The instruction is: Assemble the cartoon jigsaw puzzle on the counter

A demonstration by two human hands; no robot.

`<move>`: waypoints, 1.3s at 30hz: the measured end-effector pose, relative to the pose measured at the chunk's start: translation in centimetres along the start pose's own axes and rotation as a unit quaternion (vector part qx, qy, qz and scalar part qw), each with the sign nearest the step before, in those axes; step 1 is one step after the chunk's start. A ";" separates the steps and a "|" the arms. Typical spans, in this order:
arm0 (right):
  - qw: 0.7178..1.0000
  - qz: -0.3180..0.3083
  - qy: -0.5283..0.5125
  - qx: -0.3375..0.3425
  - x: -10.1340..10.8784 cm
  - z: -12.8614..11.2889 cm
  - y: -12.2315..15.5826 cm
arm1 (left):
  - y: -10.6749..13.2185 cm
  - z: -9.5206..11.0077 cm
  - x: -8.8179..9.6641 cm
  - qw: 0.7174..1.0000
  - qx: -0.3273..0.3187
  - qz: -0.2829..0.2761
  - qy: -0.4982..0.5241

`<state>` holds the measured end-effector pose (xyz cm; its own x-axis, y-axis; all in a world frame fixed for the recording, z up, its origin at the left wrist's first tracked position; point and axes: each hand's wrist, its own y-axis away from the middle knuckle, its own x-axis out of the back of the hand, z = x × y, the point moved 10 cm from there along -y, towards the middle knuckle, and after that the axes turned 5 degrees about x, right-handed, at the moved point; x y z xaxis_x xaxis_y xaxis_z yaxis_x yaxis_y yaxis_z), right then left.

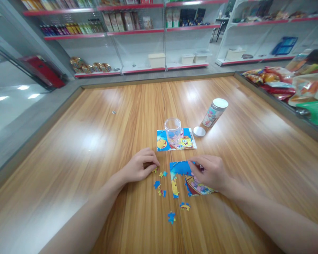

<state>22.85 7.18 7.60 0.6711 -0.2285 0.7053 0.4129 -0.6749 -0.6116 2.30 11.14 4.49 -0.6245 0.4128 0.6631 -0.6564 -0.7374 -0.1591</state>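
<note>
Far left: red box [43, 72] on the floor, beyond the surface [137, 106]. Dark raised edging runs along the surface's left, far and right sides. Broad run of wood between the left edging and the left arm. A tiny silvery bit [113, 112] lies far out there, well apart from the rest.

Left hand [143, 165]: low at the wood, thumb and forefinger nearly together at a small yellow piece; cannot tell whether it is gripped. Loose pieces [157, 184], blue and yellow, scatter just right of and below this hand; two [184, 206] [171, 217] lie nearer the wearer.

Centre: card [161, 143] lies flat, clear cup [172, 128] standing on it. A strip of wood separates the card's near edge from the puzzle [174, 183]. Puzzle partly joined, in front of the wearer between the hands: blue along the top, yellow column down the left, boat section at right. Gap between column and boat opens toward the wearer.

Right hand [210, 172]: over the puzzle's upper right, fingers curled, narrow; cannot tell whether a piece is held. Hides that corner.

Just beyond: white lid [199, 132] flat near the card's right edge; canister [214, 113] stands behind it. Wood extends from canister to right edging; snack bags [281, 83] lie past that edge.
</note>
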 end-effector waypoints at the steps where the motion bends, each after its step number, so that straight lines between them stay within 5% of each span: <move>1: 1.000 0.004 0.000 0.002 0.1 0.0 -0.1 | 0.0 0.0 0.0 1.000 0.006 -0.004 0.005; 10: 0.999 0.030 -0.005 0.010 0.5 -0.1 -0.1 | 0.4 -0.1 -1.2 0.991 0.024 -0.129 -0.038; 21: 0.999 0.038 -0.021 0.018 0.6 -0.1 -0.2 | 0.3 0.2 -1.3 0.994 0.026 -0.096 -0.042; 26: 0.998 0.055 -0.023 0.021 1.1 0.0 -0.1 | 0.8 2.9 -1.6 0.994 -0.035 -0.074 -0.066; 31: 0.998 0.053 -0.027 0.022 1.2 0.2 -0.1 | 1.9 6.3 -4.6 0.962 -0.087 -0.170 -0.197; 39: 0.998 0.047 -0.033 0.029 0.8 0.0 -0.2 | 1.9 6.8 -5.7 0.968 -0.064 -0.194 -0.144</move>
<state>23.31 7.09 8.26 0.7463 -0.2415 0.6202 0.3800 -0.6104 -0.6950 7.49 3.73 5.38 -0.1875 0.4658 0.8648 -0.8767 -0.4764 0.0665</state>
